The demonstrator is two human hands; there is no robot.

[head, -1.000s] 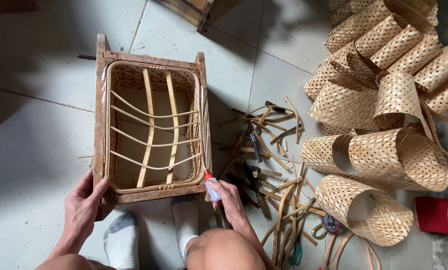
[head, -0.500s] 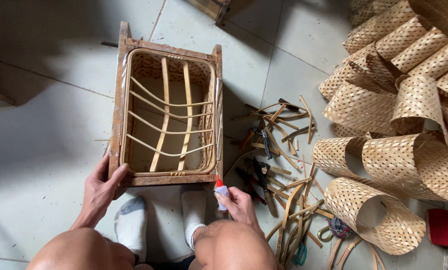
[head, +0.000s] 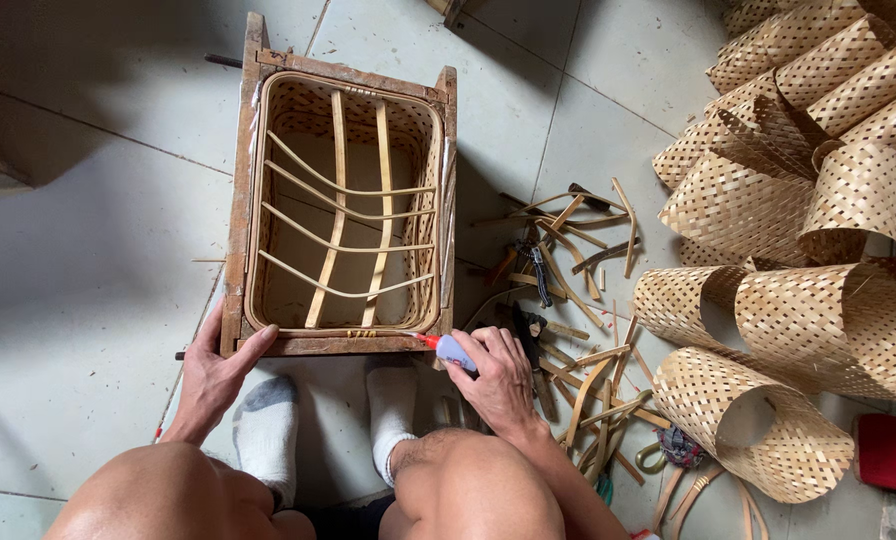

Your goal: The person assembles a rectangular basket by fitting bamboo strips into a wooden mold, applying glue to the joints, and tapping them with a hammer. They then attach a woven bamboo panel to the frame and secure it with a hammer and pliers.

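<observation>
A woven bamboo basket point(head: 343, 205) sits inside a rectangular wooden frame point(head: 240, 190) on the tiled floor, with thin bent strips crossing its opening. My left hand point(head: 213, 375) rests flat against the frame's near left corner. My right hand point(head: 493, 378) grips a small glue bottle point(head: 450, 349) with a red nozzle, the tip touching the frame's near right corner. My two white-socked feet point(head: 268, 425) stand just below the frame, and my bare knees fill the bottom of the view.
Loose bamboo strips and hand tools point(head: 563, 290) lie scattered to the right of the frame. Several rolled woven bamboo sheets point(head: 798, 220) pile up at the far right. A red object point(head: 893, 452) lies at the lower right edge.
The view has shifted a little, so the frame sits further right and higher. Both hands stay at the frame's near corners, and the glue tip stays at the near right corner.
</observation>
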